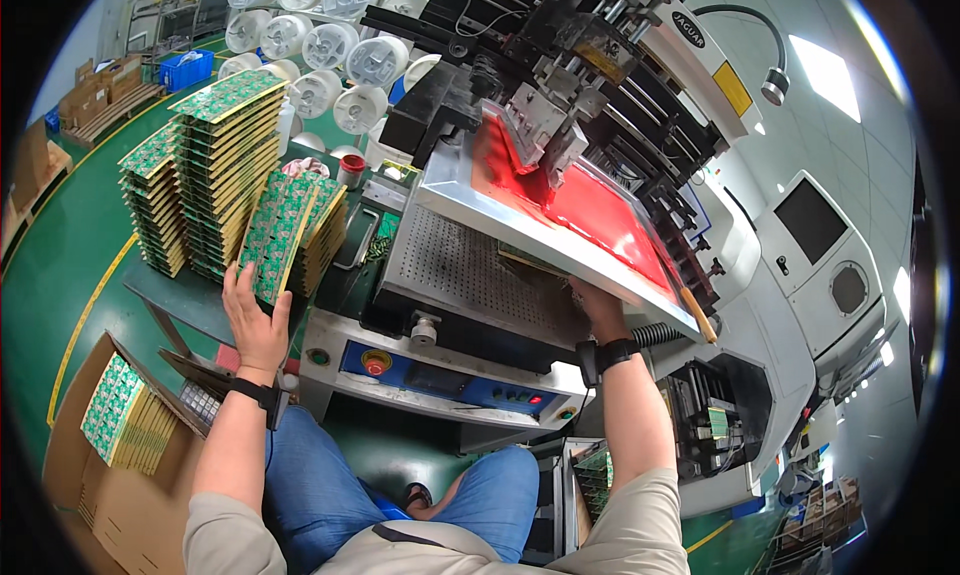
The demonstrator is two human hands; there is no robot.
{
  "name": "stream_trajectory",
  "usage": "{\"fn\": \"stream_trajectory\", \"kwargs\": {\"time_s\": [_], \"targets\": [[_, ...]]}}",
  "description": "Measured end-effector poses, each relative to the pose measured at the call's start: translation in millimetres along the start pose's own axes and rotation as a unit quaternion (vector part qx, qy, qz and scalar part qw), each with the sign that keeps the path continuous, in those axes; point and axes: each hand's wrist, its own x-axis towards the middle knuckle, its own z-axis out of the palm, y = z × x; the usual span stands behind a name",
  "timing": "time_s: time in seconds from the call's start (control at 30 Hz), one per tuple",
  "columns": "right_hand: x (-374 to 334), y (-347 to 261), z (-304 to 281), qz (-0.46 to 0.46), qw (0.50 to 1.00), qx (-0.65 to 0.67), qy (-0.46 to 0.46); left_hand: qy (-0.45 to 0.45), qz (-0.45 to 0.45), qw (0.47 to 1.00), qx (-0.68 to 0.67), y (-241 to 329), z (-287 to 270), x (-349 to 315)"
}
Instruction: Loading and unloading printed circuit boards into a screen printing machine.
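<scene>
Midway, seemingly: board (pixel 533 263) lies under screen frame (pixel 500 219); tall stacks (pixel 228 165) stand on desk (pixel 190 303), printed or waiting unclear. Left hand (pixel 259 327) spread, touching front stack (pixel 278 225); right hand (pixel 600 313) under frame, grip can't be told.

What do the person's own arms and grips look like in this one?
Beige short sleeves cover the upper arms: left sleeve, right sleeve. The forearms are bare. Each wrist wears a black strap, the left strap and the right strap, with a dark blocky piece attached. The left grip has no glove; none shows on the partly hidden right grip.
</scene>
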Motion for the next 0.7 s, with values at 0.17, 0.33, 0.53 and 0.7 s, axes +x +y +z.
{"fn": "stream_trajectory", "kwargs": {"time_s": [0.17,0.33,0.53,0.7], "targets": [[4,15,-8,0.032,0.999,0.010,-0.016,-0.007,-0.007,1.000,-0.003,-1,1,1],[-1,-11,3,-0.164,0.956,-0.235,-0.068,-0.014,-0.013,1.000,0.019,-5,-5,0],[7,28,20,-0.136,0.990,-0.028,0.001,-0.013,-0.012,1.000,0.016,-2,5,-4],[0,61,-6,-0.166,0.979,-0.105,0.050,-0.017,-0.006,1.000,-0.006,2,11,-4]]}}
